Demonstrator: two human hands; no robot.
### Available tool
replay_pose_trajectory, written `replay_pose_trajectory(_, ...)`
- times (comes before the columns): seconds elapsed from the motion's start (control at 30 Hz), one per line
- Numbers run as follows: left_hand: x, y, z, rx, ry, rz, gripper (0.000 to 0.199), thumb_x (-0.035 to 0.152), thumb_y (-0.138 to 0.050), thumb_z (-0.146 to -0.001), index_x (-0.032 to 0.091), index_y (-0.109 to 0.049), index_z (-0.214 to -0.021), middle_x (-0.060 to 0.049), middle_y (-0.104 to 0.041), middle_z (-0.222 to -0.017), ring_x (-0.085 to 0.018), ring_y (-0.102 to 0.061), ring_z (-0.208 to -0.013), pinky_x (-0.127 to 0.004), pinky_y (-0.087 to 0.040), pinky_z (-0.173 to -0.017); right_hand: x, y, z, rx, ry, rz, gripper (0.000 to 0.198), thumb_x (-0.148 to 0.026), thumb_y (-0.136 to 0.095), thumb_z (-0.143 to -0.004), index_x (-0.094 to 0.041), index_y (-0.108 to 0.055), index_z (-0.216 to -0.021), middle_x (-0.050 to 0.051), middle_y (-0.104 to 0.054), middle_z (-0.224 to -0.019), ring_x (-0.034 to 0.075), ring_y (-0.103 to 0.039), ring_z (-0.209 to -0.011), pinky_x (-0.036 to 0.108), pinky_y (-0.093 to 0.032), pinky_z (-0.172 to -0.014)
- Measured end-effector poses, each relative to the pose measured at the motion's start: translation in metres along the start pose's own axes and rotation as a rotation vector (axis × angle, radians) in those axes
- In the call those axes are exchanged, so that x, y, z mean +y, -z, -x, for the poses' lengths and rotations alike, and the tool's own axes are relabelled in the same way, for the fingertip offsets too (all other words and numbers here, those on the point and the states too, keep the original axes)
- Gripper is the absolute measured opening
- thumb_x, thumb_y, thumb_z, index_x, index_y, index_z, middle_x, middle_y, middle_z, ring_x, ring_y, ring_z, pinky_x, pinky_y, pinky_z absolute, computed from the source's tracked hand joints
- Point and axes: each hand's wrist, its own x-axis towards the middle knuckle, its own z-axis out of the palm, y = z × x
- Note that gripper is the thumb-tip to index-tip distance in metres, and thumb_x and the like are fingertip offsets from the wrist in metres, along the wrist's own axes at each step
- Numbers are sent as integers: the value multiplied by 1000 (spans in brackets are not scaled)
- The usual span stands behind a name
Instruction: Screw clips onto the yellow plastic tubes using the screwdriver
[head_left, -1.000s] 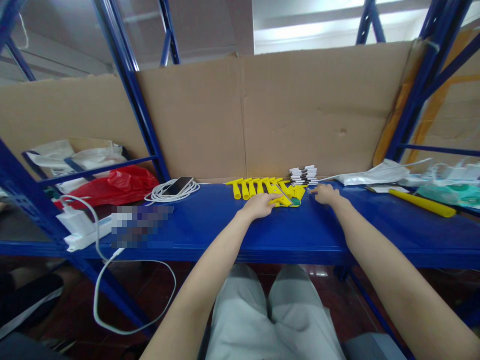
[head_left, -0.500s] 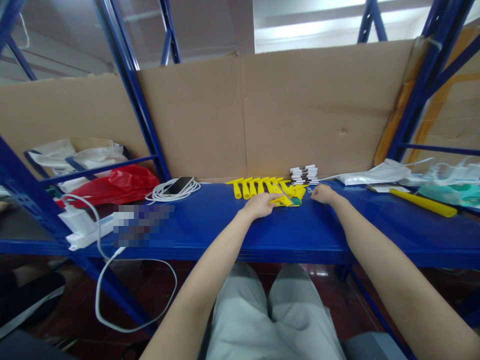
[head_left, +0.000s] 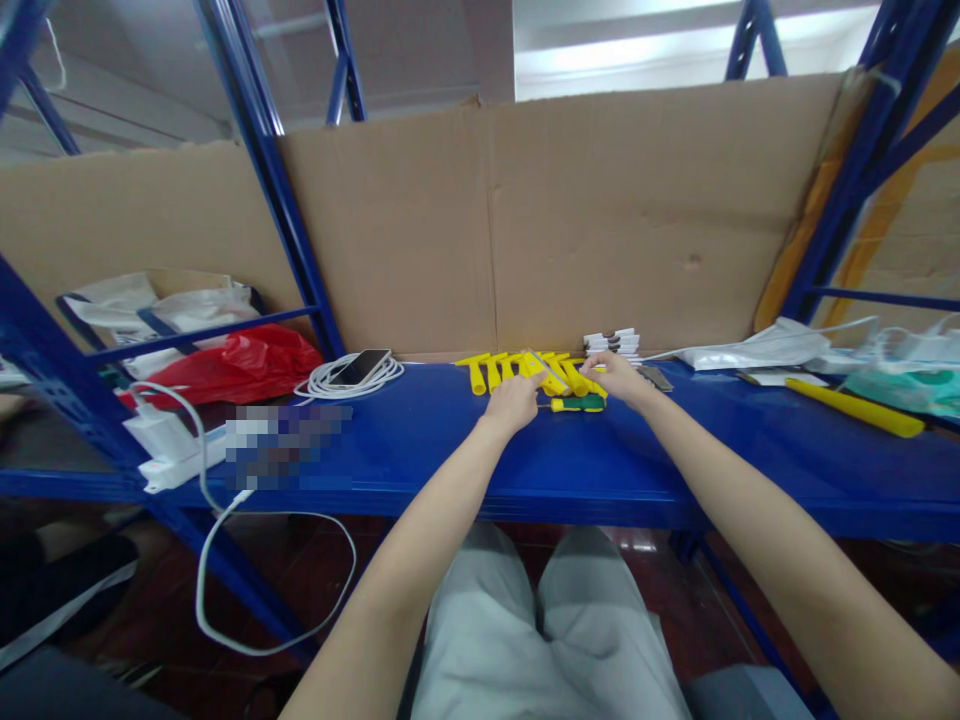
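Note:
My left hand [head_left: 514, 402] is closed round a yellow T-shaped scraper [head_left: 553, 378], which has a pale metallic strip across its head. To the right, my right hand [head_left: 611, 378] has its fingertips pinched together close to the scraper's head; whatever is in the pinch is too small to make out. Several more yellow scrapers [head_left: 477, 376] lie in a row behind and left of my hands. A green-and-yellow screwdriver [head_left: 579, 404] lies in front, between the hands. Just beyond my right hand are a stack of small white-and-dark pieces [head_left: 613, 343] and a flat grey piece [head_left: 655, 377].
A phone [head_left: 361, 367] rests on a coiled white cable [head_left: 315, 381] at left, near a red bag [head_left: 247, 355] and a power strip [head_left: 180, 465]. At right lie a long yellow bar [head_left: 855, 407] and white plastic packaging [head_left: 757, 346]. A cardboard panel [head_left: 600, 220] stands behind the blue shelf [head_left: 420, 460].
My right hand has moved left from the small items to the scraper, uncovering the grey piece. The scraper's head has shifted left and up, and the screwdriver shows more fully.

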Motion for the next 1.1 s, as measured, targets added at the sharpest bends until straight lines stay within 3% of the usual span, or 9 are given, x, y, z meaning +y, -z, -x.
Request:
replay_pose_trajectory(0.3, 10, 0, 0, 17, -33, 3, 48, 17, -39, -91, 21, -42, -139, -14, -63, -112, -25, -60, -103, -39, -46, -89, -2, -27, -8, 77, 229, -100, 10, -23, -60, -68, -19, -57, -59, 3, -62, -73, 19, -57, -78, 36, -43, -83)
replay_pose_trajectory(0.63, 13, -2, -1, 37, -41, -2, 50, 14, -37, -90, 19, -42, -139, -14, -64, -111, -27, -61, -101, -40, -48, -86, -8, -32, -4, 66, 240, -56, 10, -23, -58, -71, -19, -60, -62, 5, -63, -77, 21, -57, -83, 38, -42, -84)
replay_pose_trajectory(1.1, 14, -4, -3, 43, -27, -11, 50, 16, -38, -90, 22, -41, -139, -14, -63, -112, -26, -60, -101, -39, -47, -86, -17, -35, 1, 92, 91, -77, 9, -24, -56, -69, -20, -57, -61, 3, -61, -76, 21, -57, -87, 38, -41, -86)
